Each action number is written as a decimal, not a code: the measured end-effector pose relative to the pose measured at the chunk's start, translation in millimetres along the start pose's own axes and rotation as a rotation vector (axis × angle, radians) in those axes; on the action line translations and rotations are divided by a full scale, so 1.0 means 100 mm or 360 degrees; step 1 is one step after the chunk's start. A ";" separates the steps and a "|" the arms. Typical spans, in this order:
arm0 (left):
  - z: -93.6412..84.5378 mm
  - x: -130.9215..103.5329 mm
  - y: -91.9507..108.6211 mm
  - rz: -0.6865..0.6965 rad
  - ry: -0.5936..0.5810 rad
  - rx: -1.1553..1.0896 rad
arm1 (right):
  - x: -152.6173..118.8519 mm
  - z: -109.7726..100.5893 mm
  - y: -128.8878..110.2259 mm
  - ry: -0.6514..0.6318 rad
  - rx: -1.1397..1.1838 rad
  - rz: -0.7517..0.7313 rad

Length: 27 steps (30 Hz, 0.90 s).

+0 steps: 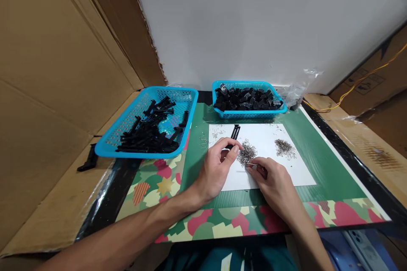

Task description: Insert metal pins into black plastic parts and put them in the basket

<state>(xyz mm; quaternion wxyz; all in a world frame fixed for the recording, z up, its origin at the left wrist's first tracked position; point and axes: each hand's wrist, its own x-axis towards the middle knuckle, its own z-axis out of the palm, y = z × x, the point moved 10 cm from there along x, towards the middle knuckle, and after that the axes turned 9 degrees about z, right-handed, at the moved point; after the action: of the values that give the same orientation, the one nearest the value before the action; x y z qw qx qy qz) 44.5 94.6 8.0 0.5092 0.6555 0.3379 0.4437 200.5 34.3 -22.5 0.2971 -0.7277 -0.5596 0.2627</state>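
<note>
My left hand (216, 168) is closed around a long, narrow black plastic piece (235, 131) with slots, whose far end sticks out beyond the fingers. My right hand (276, 178) pinches a thin metal piece (252, 164) at the near edge of a pile of small wire-like metal parts (248, 152). The exact shape of that thin piece is too small to make out. Under both hands lies a white sheet of paper (300, 175). A second pile of small metal parts (284, 148) sits on its right side, and loose ones are scattered at its upper left.
A blue basket (119, 154) with long black plastic parts stands at the left. Behind the paper, another blue basket (254, 114) holds short, blocky black parts. A clear plastic bag (297, 91) sits beside it. One black part (89, 160) lies on cardboard at far left.
</note>
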 end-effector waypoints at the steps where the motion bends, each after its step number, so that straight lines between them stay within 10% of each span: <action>1: 0.01 -0.01 0.02 0.0007 -0.0019 0.0030 | -0.01 0.00 -0.02 0.0000 -0.0032 -0.0012; 16: 0.16 -0.06 0.12 0.0149 -0.0233 0.0274 | -0.02 -0.16 0.03 -0.0125 0.0973 0.0181; 27: 0.22 -0.09 0.13 0.0182 -0.0323 0.0252 | -0.12 -0.25 -0.23 0.0168 0.0750 -0.0029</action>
<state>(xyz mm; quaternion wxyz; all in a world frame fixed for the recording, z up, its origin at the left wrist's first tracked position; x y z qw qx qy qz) 61.6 74.7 16.7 0.4614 0.7532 0.2808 0.3754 200.8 23.9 12.2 0.4898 -0.6460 -0.4731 0.3449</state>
